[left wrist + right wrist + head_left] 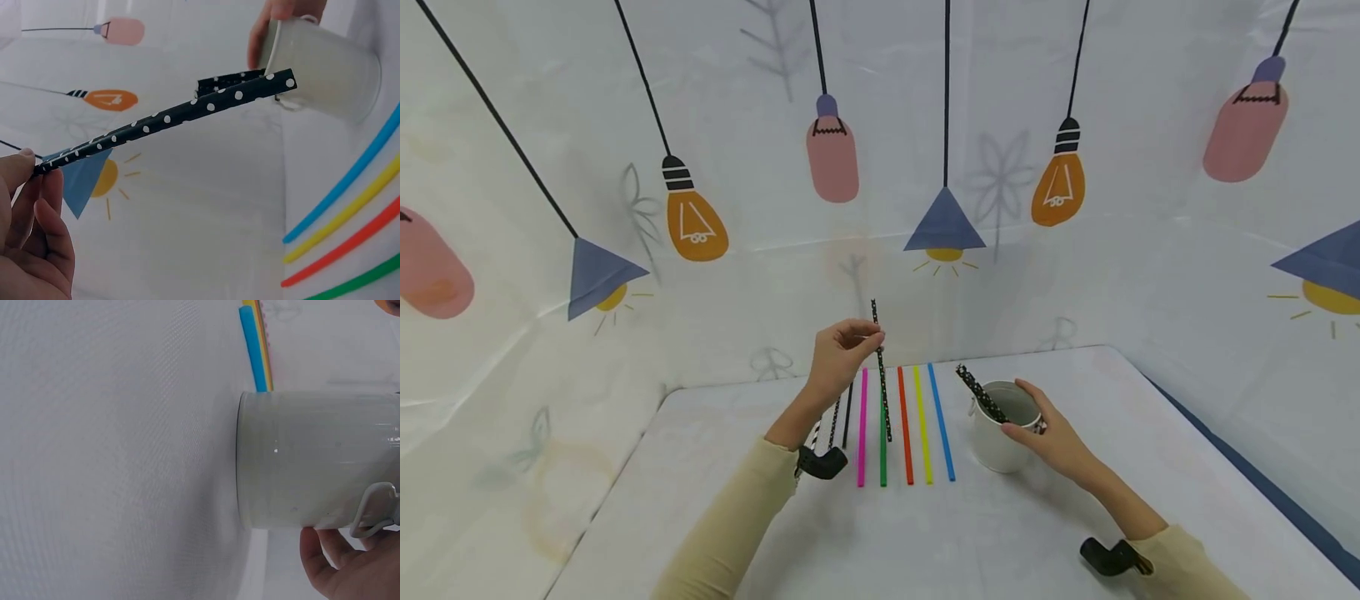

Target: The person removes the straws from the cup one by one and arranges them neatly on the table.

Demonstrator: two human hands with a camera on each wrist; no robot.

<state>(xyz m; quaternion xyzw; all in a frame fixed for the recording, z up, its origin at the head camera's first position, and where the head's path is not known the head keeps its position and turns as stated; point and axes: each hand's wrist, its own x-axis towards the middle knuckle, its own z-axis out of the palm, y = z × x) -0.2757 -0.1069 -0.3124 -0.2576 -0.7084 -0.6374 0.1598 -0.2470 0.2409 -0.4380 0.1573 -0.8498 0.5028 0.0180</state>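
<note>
My left hand (838, 360) pinches a black straw with white dots (882, 383) near its upper end, raised over the row of straws on the table. In the left wrist view this dotted straw (169, 119) slants toward the pail. A small white metal pail (996, 450) stands upright at the right of the row. My right hand (1060, 437) grips the pail's rim and side, thumb at the front. Black dotted straws (981, 393) lean out of the pail to the left. The right wrist view has the pail's wall (312, 456) with fingers against it.
Pink (862, 429), green (883, 467), red (905, 425), yellow (922, 425) and blue (941, 421) straws lie side by side on the white table (985, 542). Darker straws, including a plain black one (847, 417), lie partly behind my left wrist. A lamp-printed sheet (880, 275) hangs behind.
</note>
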